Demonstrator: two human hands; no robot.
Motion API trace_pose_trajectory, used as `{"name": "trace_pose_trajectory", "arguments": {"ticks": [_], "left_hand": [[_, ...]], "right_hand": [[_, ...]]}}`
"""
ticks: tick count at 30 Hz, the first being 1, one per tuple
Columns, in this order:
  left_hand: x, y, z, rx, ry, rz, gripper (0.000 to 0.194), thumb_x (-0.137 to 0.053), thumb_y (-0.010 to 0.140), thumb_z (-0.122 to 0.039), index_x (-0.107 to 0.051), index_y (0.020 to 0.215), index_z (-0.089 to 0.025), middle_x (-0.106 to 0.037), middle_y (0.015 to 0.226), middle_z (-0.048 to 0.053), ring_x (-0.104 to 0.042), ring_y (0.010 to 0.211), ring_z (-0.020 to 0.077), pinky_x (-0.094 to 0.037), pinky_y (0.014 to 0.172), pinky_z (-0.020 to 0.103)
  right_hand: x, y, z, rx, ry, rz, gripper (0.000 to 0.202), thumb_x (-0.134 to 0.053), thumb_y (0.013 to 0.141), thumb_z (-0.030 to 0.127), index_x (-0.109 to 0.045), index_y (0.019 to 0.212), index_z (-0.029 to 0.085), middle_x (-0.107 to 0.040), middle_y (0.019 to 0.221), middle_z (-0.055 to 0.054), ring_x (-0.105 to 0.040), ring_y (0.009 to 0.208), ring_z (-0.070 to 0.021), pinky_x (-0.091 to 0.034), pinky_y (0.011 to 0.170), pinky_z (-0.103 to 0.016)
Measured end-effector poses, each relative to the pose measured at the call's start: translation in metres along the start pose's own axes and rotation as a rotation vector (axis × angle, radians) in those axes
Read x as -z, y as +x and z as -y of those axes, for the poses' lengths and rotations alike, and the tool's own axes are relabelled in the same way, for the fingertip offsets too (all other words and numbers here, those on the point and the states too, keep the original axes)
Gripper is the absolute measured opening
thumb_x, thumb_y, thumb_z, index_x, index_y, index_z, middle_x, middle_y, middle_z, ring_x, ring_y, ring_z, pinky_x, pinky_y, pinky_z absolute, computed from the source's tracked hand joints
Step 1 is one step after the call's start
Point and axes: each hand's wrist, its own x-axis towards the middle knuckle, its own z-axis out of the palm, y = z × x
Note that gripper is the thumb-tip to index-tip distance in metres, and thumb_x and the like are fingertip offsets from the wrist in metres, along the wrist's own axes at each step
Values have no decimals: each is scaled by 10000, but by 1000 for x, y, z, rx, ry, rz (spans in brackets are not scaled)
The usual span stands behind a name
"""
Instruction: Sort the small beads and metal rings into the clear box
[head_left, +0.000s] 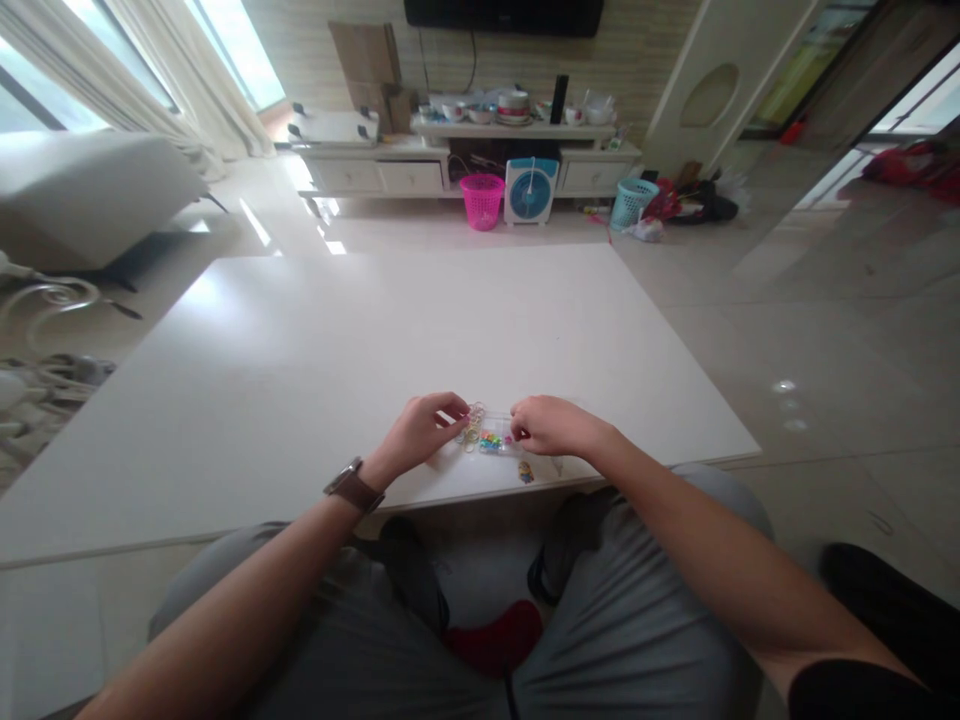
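Note:
A small clear plastic compartment box (495, 422) lies near the table's front edge, with several brightly coloured small pieces (491, 441) in its front left part. Beside its left end is a loose pile of thin pale rings (471, 436). My left hand (426, 430), a watch at its wrist, pinches at the top of that pile; a pinkish bit shows by the fingertips, too small to name. Over the box's right part, my right hand (553, 424) has its fingers curled closed, and whatever they hold is hidden. A small yellow and blue figure charm (525, 471) lies in front of the box.
The white table (420, 320) ends just before my knees. A watch (354, 486) is on my left wrist. Beyond the table stand a pink basket (481, 203), a blue fan (531, 192), a light blue basket (632, 204) and a low cabinet (345, 177).

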Motion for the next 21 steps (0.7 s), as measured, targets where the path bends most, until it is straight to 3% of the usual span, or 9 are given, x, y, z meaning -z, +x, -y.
{"name": "trace_pose_trajectory", "arguments": {"ticks": [4, 10, 14, 17, 21], "left_hand": [[0, 0, -2, -9, 0, 12, 187, -633, 876, -331, -711, 931, -171, -738, 886, 39, -682, 764, 150, -580, 700, 270], [-1, 1, -2, -25, -22, 34, 151, -631, 869, -273, -717, 947, -177, -742, 940, 39, -683, 817, 157, -583, 721, 276], [-3, 0, -2, -46, -65, 43, 127, -643, 846, -224, -715, 939, -175, -739, 945, 39, -686, 841, 161, -587, 741, 281], [-5, -1, -1, -52, -130, 43, 119, -652, 846, -231, -707, 929, -165, -735, 947, 51, -692, 840, 162, -590, 749, 283], [-9, -2, 2, -15, -243, 61, 162, -687, 838, -262, -689, 956, -152, -733, 885, 60, -699, 798, 164, -584, 748, 288]], "right_hand": [[-5, 2, 3, -47, -5, 68, 281, -585, 782, 149, -792, 957, 221, -755, 950, -90, -673, 838, -211, -382, 643, -263], [-2, 1, 7, -34, -5, 43, 265, -579, 813, 160, -783, 970, 223, -746, 934, -92, -663, 830, -210, -375, 648, -267], [2, 0, 9, 31, 34, -130, 158, -583, 855, 192, -739, 842, 169, -703, 871, -76, -619, 776, -175, -346, 642, -263], [2, 1, 12, 99, 107, -290, 114, -597, 881, 201, -703, 890, 163, -668, 873, -56, -577, 756, -150, -339, 653, -255], [-2, 5, 17, 217, 219, -384, 85, -603, 902, 187, -683, 917, 163, -654, 874, -46, -559, 778, -145, -355, 692, -249]]}}
